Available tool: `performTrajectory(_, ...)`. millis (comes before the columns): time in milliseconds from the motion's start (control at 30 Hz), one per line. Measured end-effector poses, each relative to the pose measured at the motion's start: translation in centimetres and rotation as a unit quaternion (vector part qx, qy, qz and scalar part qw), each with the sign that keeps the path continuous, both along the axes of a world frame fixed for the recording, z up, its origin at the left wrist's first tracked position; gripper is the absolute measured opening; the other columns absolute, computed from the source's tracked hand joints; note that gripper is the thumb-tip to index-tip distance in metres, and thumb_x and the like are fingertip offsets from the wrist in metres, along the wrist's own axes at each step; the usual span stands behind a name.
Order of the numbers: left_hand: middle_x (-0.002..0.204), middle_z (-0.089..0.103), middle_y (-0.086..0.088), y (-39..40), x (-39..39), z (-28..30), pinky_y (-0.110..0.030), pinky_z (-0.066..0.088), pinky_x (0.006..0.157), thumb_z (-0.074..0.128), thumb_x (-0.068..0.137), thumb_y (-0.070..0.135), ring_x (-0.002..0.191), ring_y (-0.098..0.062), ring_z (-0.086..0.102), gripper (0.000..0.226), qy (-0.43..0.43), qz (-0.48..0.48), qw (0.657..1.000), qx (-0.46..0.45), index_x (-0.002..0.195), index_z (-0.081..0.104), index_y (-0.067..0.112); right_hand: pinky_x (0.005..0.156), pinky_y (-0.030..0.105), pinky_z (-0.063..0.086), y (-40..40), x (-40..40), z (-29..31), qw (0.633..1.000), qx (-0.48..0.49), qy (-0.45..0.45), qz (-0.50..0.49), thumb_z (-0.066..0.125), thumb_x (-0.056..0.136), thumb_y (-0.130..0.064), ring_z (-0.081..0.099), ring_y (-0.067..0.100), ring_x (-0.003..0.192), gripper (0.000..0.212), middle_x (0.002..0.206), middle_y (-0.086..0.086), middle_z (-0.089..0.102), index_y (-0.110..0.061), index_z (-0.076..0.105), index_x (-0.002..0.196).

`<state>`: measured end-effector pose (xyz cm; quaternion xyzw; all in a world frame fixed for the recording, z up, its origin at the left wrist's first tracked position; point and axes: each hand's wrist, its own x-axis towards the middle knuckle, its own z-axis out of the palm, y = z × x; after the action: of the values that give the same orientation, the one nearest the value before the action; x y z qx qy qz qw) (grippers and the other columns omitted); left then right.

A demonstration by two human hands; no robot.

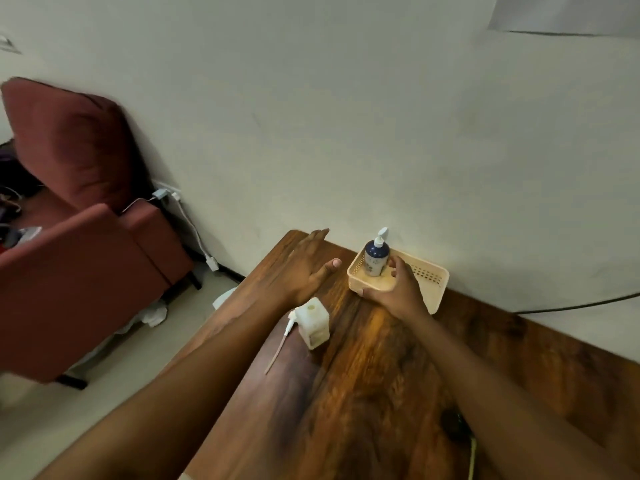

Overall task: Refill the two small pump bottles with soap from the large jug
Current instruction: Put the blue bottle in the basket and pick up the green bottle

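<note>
A dark blue pump bottle [376,259] with a white pump is seen upright inside the cream basket [429,278]. The basket's near rim is gripped by the right hand [394,285]. Nearer than the basket, a white square bottle [314,323] stands uncapped on the wooden surface [381,375], its removed pump [282,336] lying alongside. Left of the basket, the left hand [304,261] is held flat and empty, fingers spread.
</note>
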<state>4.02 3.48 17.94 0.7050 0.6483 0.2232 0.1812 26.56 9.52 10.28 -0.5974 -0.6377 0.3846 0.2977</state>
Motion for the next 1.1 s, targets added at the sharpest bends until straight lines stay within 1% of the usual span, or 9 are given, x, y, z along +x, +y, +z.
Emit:
performTrajectory(200, 0.172, 0.018, 0.002, -2.5, -1.2, -4.1, -0.035, 0.014, 0.120, 0.047, 0.093, 0.077, 0.158, -0.018, 0.017, 0.087, -0.021, 0.050, 0.998, -0.032, 0.163, 0.016, 0.036, 0.108, 0.039, 0.039, -3.0, -0.8, -0.9, 1.000, -0.010, -0.005, 0.018, 0.091, 0.063, -0.046, 0.040, 0.023, 0.138, 0.112, 0.155, 0.000, 0.037, -0.030, 0.026, 0.153)
performTrajectory(300, 0.172, 0.017, -0.001, -2.4, -1.2, -8.5, -0.035, 0.014, 0.117, 0.062, 0.087, 0.072, 0.157, -0.025, 0.019, 0.094, -0.120, 0.075, 0.987, -0.073, 0.162, 0.019, 0.036, 0.103, 0.035, 0.041, -3.1, -1.1, -2.4, 0.999, -0.033, -0.004, 0.017, 0.091, 0.062, -0.048, 0.039, 0.021, 0.139, 0.112, 0.155, -0.001, 0.036, -0.032, 0.025, 0.152)
performTrajectory(433, 0.169, 0.025, 0.001, -1.7, -1.4, -15.0, -0.055, 0.032, 0.121, 0.069, 0.068, 0.084, 0.151, -0.027, 0.033, 0.112, -0.213, 0.090, 0.965, -0.123, 0.159, 0.021, 0.039, 0.095, 0.030, 0.041, -3.0, -0.8, -5.1, 0.998, -0.054, -0.012, 0.010, 0.090, 0.061, -0.052, 0.038, 0.018, 0.139, 0.116, 0.156, -0.004, 0.036, -0.034, 0.023, 0.153)
performTrajectory(533, 0.158, 0.039, 0.006, -1.4, -1.8, -18.9, -0.040, 0.039, 0.116, 0.083, 0.060, 0.077, 0.141, -0.017, 0.042, 0.120, -0.260, 0.104, 0.950, -0.139, 0.157, 0.022, 0.039, 0.093, 0.029, 0.041, -2.9, -0.5, -7.0, 0.997, -0.070, -0.014, 0.007, 0.091, 0.060, -0.052, 0.038, 0.016, 0.138, 0.116, 0.155, -0.005, 0.037, -0.035, 0.024, 0.153)
performTrajectory(600, 0.149, 0.046, 0.008, -1.1, -2.0, -20.8, -0.032, 0.044, 0.108, 0.091, 0.061, 0.063, 0.133, -0.011, 0.047, 0.115, -0.270, 0.117, 0.948, -0.122, 0.154, 0.027, 0.037, 0.094, 0.030, 0.041, -2.7, -0.3, -8.0, 0.997, -0.078, -0.012, 0.003, 0.091, 0.059, -0.050, 0.037, 0.014, 0.138, 0.114, 0.154, -0.006, 0.037, -0.037, 0.025, 0.151)
performTrajectory(733, 0.131, 0.059, 0.012, -0.8, -2.2, -23.1, -0.030, 0.055, 0.094, 0.093, 0.065, 0.041, 0.124, -0.011, 0.058, 0.089, -0.272, 0.150, 0.946, -0.090, 0.139, 0.044, 0.031, 0.097, 0.033, 0.043, -2.3, -0.2, -9.1, 0.996, -0.091, -0.007, -0.006, 0.091, 0.060, -0.048, 0.037, 0.012, 0.137, 0.112, 0.154, -0.007, 0.037, -0.038, 0.026, 0.151)
performTrajectory(833, 0.121, 0.063, 0.015, -0.6, -2.0, -23.3, -0.028, 0.059, 0.082, 0.090, 0.065, 0.046, 0.118, -0.011, 0.063, 0.071, -0.275, 0.165, 0.944, -0.077, 0.122, 0.050, 0.031, 0.096, 0.032, 0.044, -1.8, -0.4, -9.1, 0.995, -0.097, -0.002, -0.014, 0.091, 0.062, -0.046, 0.037, 0.014, 0.138, 0.111, 0.155, -0.006, 0.036, -0.036, 0.026, 0.152)
performTrajectory(1000, 0.128, 0.064, 0.003, -0.5, -0.7, -21.7, -0.039, 0.061, 0.090, 0.085, 0.063, 0.055, 0.121, -0.015, 0.063, 0.078, -0.288, 0.132, 0.946, -0.064, 0.126, 0.052, 0.022, 0.098, 0.036, 0.046, -1.8, 0.6, -7.2, 0.994, -0.105, 0.021, -0.039, 0.091, 0.064, -0.044, 0.038, 0.019, 0.139, 0.112, 0.155, -0.004, 0.036, -0.036, 0.024, 0.153)
performTrajectory(1100, 0.124, 0.065, 0.007, -0.9, 0.8, -20.1, -0.029, 0.058, 0.087, 0.086, 0.063, 0.055, 0.118, -0.013, 0.064, 0.076, -0.285, 0.114, 0.950, -0.060, 0.124, 0.054, 0.023, 0.098, 0.033, 0.046, -2.5, 2.3, -5.8, 0.994, -0.090, 0.033, -0.046, 0.091, 0.064, -0.044, 0.038, 0.017, 0.138, 0.110, 0.154, -0.006, 0.036, -0.035, 0.025, 0.153)
